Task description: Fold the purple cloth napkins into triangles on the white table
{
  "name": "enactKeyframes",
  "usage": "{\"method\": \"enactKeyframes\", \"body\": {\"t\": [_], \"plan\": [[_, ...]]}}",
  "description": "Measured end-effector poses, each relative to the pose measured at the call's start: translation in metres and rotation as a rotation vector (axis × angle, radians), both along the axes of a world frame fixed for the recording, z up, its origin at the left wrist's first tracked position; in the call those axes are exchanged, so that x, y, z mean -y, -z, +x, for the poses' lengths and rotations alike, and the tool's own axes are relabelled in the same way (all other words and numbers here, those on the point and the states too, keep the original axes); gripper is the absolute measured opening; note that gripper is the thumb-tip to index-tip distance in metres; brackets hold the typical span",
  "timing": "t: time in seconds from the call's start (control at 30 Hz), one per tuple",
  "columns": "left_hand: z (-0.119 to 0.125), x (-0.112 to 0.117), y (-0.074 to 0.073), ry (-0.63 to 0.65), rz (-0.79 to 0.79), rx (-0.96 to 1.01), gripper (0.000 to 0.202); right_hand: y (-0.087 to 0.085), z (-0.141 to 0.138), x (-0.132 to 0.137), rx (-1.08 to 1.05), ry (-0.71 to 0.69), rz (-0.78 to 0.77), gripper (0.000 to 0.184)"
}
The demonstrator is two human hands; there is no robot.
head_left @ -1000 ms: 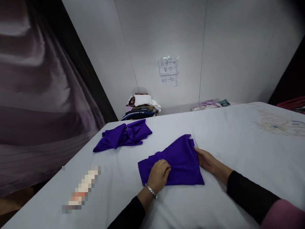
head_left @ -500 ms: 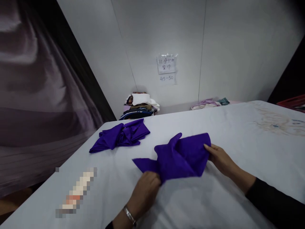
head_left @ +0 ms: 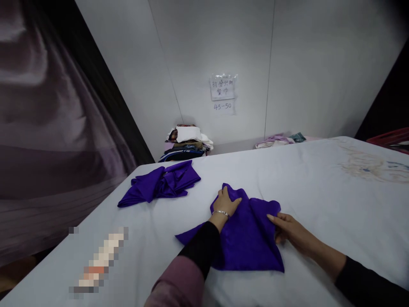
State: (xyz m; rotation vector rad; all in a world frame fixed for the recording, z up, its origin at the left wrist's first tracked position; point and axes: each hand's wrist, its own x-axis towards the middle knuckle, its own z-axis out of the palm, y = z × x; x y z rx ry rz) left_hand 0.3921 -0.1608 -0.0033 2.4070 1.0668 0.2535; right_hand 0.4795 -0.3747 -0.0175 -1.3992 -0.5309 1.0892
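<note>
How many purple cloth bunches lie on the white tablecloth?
2: a crumpled purple bunch at back left, a looser purple bunch under the left hand; folds may hide more.

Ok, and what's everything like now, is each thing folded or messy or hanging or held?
Near purple cloth, rumpled, not neatly folded
Far purple cloth, loosely bunched
Left hand, on the near purple cloth, thumb spread
Right hand, gripping its right edge
Clothes pile, stacked unevenly
White cover, spread out, slightly creased
Paper sign, up, written on

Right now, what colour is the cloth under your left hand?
The cloth is deep purple, seen best in the head view.
</note>
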Motion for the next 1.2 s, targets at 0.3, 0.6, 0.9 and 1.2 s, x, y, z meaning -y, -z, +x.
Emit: {"method": "enactKeyframes", "body": {"t": [0.3, 0.6, 0.9, 1.2], "plan": [[0.015, -0.059, -0.02, -0.081, -0.03, 0.287, 0.006, -0.012, 0.036, -0.027, 0.123, 0.034, -0.001, 0.037], [-0.059, -0.096, -0.165, 0.023, -0.065, 1.214, 0.031, -0.099, 0.098, -0.026, 0.248, 0.697, 0.608, 0.031], [-0.175, -0.075, -0.05, -0.006, -0.381, 0.508, 0.028, -0.007, 0.072, 0.053, 0.179, 0.243, -0.156, 0.038], [-0.157, -0.08, -0.006, -0.034, 0.068, 0.207, 0.042, -0.041, 0.078, 0.023, 0.637, 0.071, -0.125, 0.039]]}}
